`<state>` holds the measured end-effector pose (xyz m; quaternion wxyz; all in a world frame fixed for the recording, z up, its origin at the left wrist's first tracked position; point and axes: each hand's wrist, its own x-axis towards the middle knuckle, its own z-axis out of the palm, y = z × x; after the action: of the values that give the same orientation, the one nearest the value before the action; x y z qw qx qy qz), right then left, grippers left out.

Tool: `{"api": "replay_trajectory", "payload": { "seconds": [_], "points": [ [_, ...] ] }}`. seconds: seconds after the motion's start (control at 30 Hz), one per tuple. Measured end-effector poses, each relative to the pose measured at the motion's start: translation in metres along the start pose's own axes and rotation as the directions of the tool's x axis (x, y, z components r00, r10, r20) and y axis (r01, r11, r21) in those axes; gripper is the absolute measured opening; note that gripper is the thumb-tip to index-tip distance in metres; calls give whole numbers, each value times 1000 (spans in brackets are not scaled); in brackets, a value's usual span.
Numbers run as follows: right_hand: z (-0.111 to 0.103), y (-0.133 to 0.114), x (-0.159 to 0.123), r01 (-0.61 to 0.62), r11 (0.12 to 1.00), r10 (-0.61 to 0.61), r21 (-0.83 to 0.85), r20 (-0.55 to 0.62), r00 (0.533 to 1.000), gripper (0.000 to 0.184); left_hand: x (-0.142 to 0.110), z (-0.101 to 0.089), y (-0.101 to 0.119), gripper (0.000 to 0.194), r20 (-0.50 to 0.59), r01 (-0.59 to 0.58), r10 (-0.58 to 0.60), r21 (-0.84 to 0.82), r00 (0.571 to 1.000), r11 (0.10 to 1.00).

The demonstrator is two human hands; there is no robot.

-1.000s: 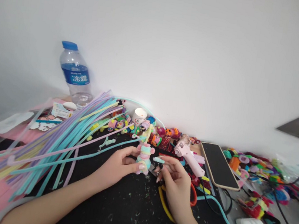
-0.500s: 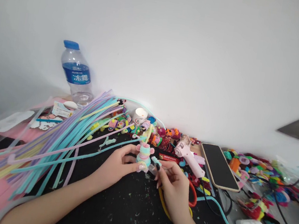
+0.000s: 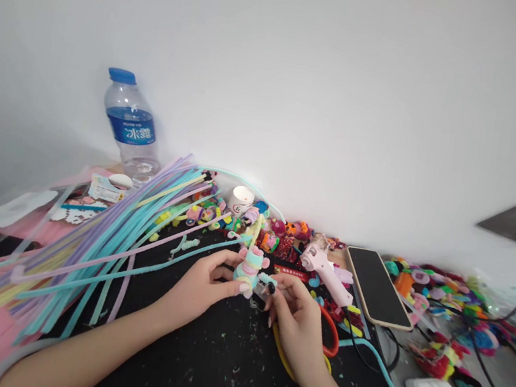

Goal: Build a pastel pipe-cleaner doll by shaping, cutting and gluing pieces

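Note:
My left hand (image 3: pixel 199 287) has its thumb and fingers closed around a small pipe-cleaner figure (image 3: pixel 249 268) in pastel teal, pink and yellow. Two round pink ears stick out at the figure's sides, and its top leans slightly to the right. Close beside it, my right hand (image 3: pixel 300 324) pinches a short curled pale-teal pipe-cleaner piece (image 3: pixel 268 279) between thumb and fingers. The piece is near the figure's right side; whether they touch is hard to make out. Some small clear and dark bits by my right fingertips are too small to name.
Long pastel pipe cleaners (image 3: pixel 143 215) fan out on the left, before a water bottle (image 3: pixel 131 126). Finished colourful figures and a paper cup (image 3: pixel 240 201) line the wall. Right of my hands lie a pink glue gun (image 3: pixel 326 272), red-and-yellow loop handles (image 3: pixel 332 335), a phone (image 3: pixel 377 287) and cables.
The figure has tipped a little, its top toward the right. Both hands keep their grips and have barely shifted; the surroundings look the same.

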<state>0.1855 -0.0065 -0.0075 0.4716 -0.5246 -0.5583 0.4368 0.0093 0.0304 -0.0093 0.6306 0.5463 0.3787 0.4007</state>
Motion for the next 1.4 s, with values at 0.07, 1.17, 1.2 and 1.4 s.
{"api": "replay_trajectory", "payload": {
  "seconds": [0.07, 1.17, 1.2, 1.4],
  "points": [
    [0, 1, 0, -5, 1000, 5, -8, 2, 1000, 11, 0, 0, 0, 36, 1, -4, 4, 8, 1000, 1000],
    [-2, -4, 1, -10, 997, 13, -82, 40, 999, 13, -1, 0, 1, 35, 46, 15, -14, -20, 999, 1000],
    [-2, -4, 0, -9, 997, 13, -82, 44, 999, 13, -1, 0, 1, 34, 48, 14, -13, -16, 999, 1000],
    [-3, -3, -1, -10, 997, 15, -80, 57, 998, 12, -2, 0, 1, 33, 48, 12, -13, 14, 999, 1000]
  ]
}}
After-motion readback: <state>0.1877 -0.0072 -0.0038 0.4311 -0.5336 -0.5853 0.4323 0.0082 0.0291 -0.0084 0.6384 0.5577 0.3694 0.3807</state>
